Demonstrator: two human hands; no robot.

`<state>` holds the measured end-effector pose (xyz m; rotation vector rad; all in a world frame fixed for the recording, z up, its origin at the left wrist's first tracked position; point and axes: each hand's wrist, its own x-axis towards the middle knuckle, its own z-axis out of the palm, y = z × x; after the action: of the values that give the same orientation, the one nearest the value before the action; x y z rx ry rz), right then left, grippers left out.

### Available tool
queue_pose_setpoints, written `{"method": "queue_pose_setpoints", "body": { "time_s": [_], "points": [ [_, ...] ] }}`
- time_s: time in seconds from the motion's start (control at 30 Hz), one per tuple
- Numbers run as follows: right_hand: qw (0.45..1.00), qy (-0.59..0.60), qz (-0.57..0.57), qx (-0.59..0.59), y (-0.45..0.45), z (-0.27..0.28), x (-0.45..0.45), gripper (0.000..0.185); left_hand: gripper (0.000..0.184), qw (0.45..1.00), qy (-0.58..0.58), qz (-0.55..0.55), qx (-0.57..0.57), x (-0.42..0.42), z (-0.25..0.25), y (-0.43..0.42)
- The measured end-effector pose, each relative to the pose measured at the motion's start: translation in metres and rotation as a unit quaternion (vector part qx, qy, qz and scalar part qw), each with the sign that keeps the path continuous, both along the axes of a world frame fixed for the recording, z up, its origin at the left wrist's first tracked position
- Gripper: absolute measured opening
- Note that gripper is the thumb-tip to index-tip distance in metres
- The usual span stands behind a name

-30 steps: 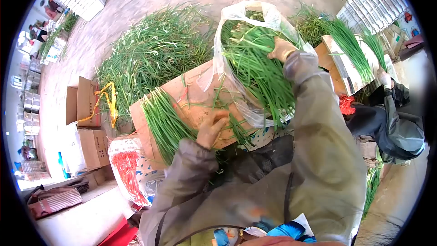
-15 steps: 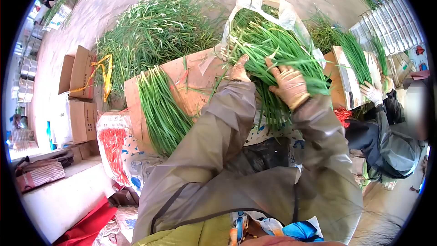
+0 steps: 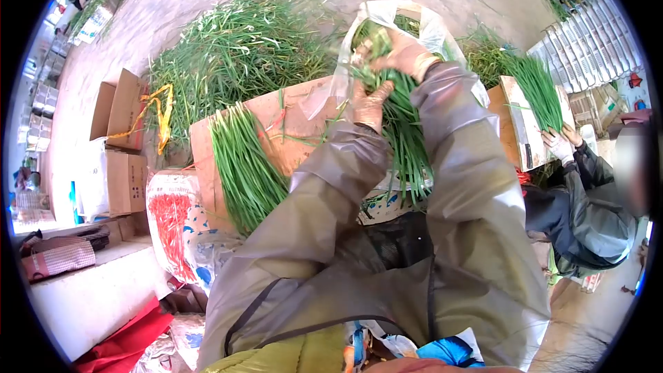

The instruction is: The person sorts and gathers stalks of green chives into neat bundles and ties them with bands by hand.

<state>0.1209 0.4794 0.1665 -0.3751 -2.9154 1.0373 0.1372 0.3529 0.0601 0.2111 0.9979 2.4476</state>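
Long green stalks hang as a bundle between my hands, in the mouth of a clear plastic bag. My left hand is wrapped round the bundle from the near side. Above it, my right hand is closed at the pale stalk ends, partly blurred. A neat bunch of green stalks lies on the left of the cardboard. Behind the board is a loose heap of greens.
A co-worker's gloved hands touch stalks on a board at right. White crates stand behind. Open cardboard boxes, yellow strapping and a bag of red ties are at left.
My left hand has come over from the cardboard to the bundle. My right hand, spread on the stalks half a second ago, is now up at their pale ends. The stalks are gathered narrower.
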Motion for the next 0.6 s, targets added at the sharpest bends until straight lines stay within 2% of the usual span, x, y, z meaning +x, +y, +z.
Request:
{"method": "queue_pose_setpoints", "body": {
  "time_s": [0.03,0.1,0.13,0.2,0.23,0.27,0.3,0.37,0.4,0.43,0.47,0.53,0.57,0.6],
  "points": [
    [0.997,0.066,-0.033,-0.031,0.037,-0.015,0.001,0.079,0.053,0.989,0.038,-0.005,-0.141,-0.009,-0.001,-0.004],
    [0.955,0.204,-0.071,-0.203,0.057,-0.003,0.017,0.058,0.053,0.972,0.013,0.029,-0.234,-0.023,-0.035,0.010],
    [0.962,0.171,-0.091,-0.193,0.061,0.011,0.028,0.050,0.059,0.954,0.029,0.016,-0.297,-0.035,-0.049,0.011],
    [0.947,0.199,-0.118,-0.225,0.051,0.025,0.043,0.047,0.071,0.909,0.102,0.014,-0.403,-0.048,-0.052,0.000],
    [0.947,0.201,-0.118,-0.223,0.053,0.024,0.045,0.047,0.077,0.917,0.099,0.053,-0.383,-0.043,-0.037,-0.010],
    [0.940,0.211,-0.122,-0.238,0.054,0.021,0.046,0.048,0.077,0.962,0.037,0.117,-0.243,-0.033,-0.021,-0.016],
    [0.933,0.219,-0.125,-0.255,0.055,0.019,0.046,0.048,0.077,0.962,0.037,0.118,-0.242,-0.024,-0.001,-0.020],
    [0.921,0.236,-0.103,-0.292,0.056,0.017,0.048,0.049,0.082,0.942,0.253,0.133,-0.176,-0.010,0.032,-0.022],
    [0.907,0.249,-0.081,-0.329,0.054,0.016,0.049,0.050,0.086,0.926,0.304,0.099,-0.200,-0.007,0.038,-0.016],
    [0.902,0.244,-0.084,-0.345,0.049,0.018,0.051,0.051,0.085,0.982,0.156,0.036,-0.097,-0.002,0.052,-0.006],
    [0.897,0.253,-0.067,-0.355,0.044,0.020,0.052,0.051,0.085,1.000,0.004,-0.028,0.013,0.002,0.066,0.002],
    [0.905,0.245,-0.049,-0.345,0.028,0.033,0.059,0.051,0.075,0.992,-0.018,-0.123,0.039,0.003,0.070,0.011],
    [0.918,0.200,-0.050,-0.338,0.029,0.029,0.060,0.060,0.072,0.982,0.040,-0.177,0.045,-0.004,0.052,0.030],
    [0.922,0.271,-0.017,-0.276,0.023,0.021,0.058,0.076,0.070,0.989,0.087,-0.120,0.002,0.000,0.058,0.033]
  ]
}}
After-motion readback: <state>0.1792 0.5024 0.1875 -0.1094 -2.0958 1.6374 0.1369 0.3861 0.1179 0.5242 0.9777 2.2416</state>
